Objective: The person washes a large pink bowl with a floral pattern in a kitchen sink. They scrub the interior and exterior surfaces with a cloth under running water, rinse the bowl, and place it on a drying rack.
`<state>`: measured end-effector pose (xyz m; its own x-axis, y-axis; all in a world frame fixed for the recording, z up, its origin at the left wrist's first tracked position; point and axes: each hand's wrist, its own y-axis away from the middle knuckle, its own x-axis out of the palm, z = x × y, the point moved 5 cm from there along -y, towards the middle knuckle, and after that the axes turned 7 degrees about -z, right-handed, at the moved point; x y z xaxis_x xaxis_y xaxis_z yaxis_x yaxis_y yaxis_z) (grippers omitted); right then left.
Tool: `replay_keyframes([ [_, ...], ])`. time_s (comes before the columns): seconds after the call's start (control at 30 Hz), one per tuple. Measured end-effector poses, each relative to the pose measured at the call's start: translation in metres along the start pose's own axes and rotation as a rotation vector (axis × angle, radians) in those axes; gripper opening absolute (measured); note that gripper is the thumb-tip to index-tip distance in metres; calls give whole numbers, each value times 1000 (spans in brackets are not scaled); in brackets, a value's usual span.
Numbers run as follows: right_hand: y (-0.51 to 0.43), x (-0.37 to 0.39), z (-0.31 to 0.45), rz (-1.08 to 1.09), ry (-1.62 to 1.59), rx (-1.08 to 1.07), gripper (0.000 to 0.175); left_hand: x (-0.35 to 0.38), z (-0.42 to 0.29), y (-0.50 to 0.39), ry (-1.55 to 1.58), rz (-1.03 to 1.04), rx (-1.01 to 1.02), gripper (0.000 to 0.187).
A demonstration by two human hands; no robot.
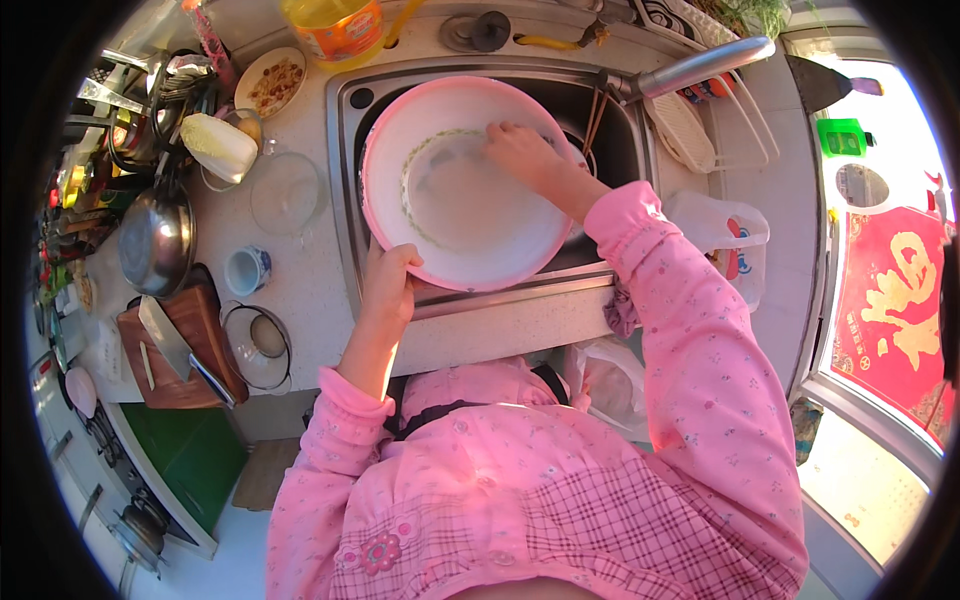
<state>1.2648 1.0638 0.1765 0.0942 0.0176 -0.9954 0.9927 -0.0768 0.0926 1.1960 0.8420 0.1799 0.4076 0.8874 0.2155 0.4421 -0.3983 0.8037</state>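
A large white enamel basin [390,180] with a pink rim and a green leaf ring inside rests over the stainless steel sink [339,150]. Cloudy whitish liquid [457,187] appears to lie in its bottom. My left hand [390,285] grips the near-left rim, thumb on top. Reaching over the right side, my right hand [529,154] has its bent fingers inside the basin; whether they hold anything is hidden. Chopsticks [596,120] lean in the sink behind the basin's right edge.
Left on the counter are a napa cabbage [217,146], a wok [156,238], a blue-and-white cup [247,270], and a cleaver [163,337] on a wooden cutting board [135,367]. The faucet [705,67] juts out at upper right. A plastic bag [720,232] sits right of the sink.
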Motion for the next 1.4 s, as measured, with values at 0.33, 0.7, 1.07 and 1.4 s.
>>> replay_keyframes([
  [0.33,-22,-33,83,-148,-488,282,9,15,2,7,-97,-44,59,60],
  [0.7,-2,-8,85,-219,-504,342,7,11,13,0,48,-70,-75,65],
  [1.07,14,22,49,-294,-654,515,8,13,-5,3,33,-90,31,46],
  [1.4,-35,-12,10,-249,-373,370,13,13,-16,7,-56,-16,8,61],
])
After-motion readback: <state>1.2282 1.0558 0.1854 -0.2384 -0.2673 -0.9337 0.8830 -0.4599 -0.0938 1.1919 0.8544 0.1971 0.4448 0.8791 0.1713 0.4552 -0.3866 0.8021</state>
